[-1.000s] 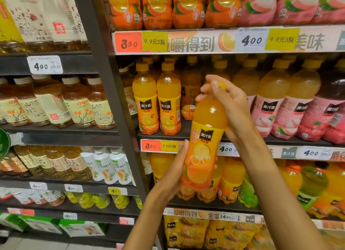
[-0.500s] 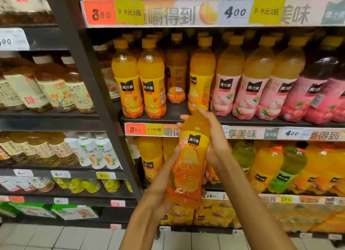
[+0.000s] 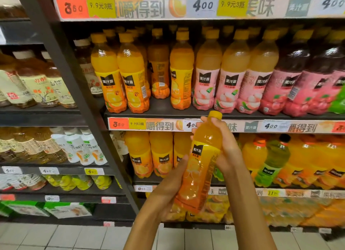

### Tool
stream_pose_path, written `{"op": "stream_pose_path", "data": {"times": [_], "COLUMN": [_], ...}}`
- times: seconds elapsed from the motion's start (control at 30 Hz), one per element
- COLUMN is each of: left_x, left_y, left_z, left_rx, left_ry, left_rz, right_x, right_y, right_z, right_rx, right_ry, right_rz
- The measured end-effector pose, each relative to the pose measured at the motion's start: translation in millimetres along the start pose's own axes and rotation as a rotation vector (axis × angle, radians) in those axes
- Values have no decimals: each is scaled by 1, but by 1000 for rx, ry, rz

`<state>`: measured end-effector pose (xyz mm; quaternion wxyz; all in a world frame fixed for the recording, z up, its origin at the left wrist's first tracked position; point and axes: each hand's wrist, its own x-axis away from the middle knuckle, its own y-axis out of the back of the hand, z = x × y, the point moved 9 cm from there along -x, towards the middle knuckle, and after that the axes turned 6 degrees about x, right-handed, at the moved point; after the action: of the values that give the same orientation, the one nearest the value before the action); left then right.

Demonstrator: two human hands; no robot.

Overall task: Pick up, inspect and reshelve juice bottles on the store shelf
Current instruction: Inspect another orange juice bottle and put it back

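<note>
Holding the clear plastic orange juice bottle with the yellow cap (image 3: 200, 167) out in front of the shelving with both hands, tilted so the cap leans right and away from me, label facing up. My left hand (image 3: 168, 192) cups the lower part of the bottle from the left, fingers wrapped around the base, and my right hand (image 3: 226, 147) is curled around the shoulder and neck just under the cap. So both hands are gripping it, and I'd call this the inspecting bit. The gap it looks meant for is in the front row of the dark metal middle shelf (image 3: 162, 109), between the two orange bottles on the left (image 3: 119, 78) and the single orange bottle (image 3: 181, 72) further right, with another bottle set back behind the gap. What could go wrong: that slot looks snug, so going in crooked could knock a neighbour over, maybe the pale peach-label bottles (image 3: 207, 76) beside it too. Smooth plastic might also slip when I drop to one hand. And I could clip the paper price strip (image 3: 158, 125) on the shelf edge if I come in too low.
</note>
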<state>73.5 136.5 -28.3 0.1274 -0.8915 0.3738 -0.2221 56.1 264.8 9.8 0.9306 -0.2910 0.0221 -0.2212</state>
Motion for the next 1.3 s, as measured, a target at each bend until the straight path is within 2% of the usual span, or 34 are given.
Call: {"op": "stream_pose_path", "data": {"times": [0.23, 0.5, 0.7, 0.8, 0.97, 1.17, 1.3], "left_x": [-4, 4, 5, 6, -7, -11, -6], "left_y": [-13, -25, -12, -6, 9, 10, 12], "left_z": [11, 13, 13, 13, -6, -16, -18], "left_rx": [40, 239, 209, 178, 25, 9, 49], "left_ry": [-34, 91, 91, 88, -7, -49, -26], "left_rz": [-61, 169, 172, 149, -14, 49, 82], "right_x": [12, 19, 22, 20, 23, 23, 17], "right_y": [5, -22, -43, -48, -44, -46, -48], "right_z": [25, 27, 25, 26, 35, 42, 38], "right_rx": [191, -62, -105, -60, 180, 255, 251], "right_ry": [110, 50, 76, 86, 181, 193, 156], "right_rz": [8, 181, 239, 224, 97, 6, 27]}}
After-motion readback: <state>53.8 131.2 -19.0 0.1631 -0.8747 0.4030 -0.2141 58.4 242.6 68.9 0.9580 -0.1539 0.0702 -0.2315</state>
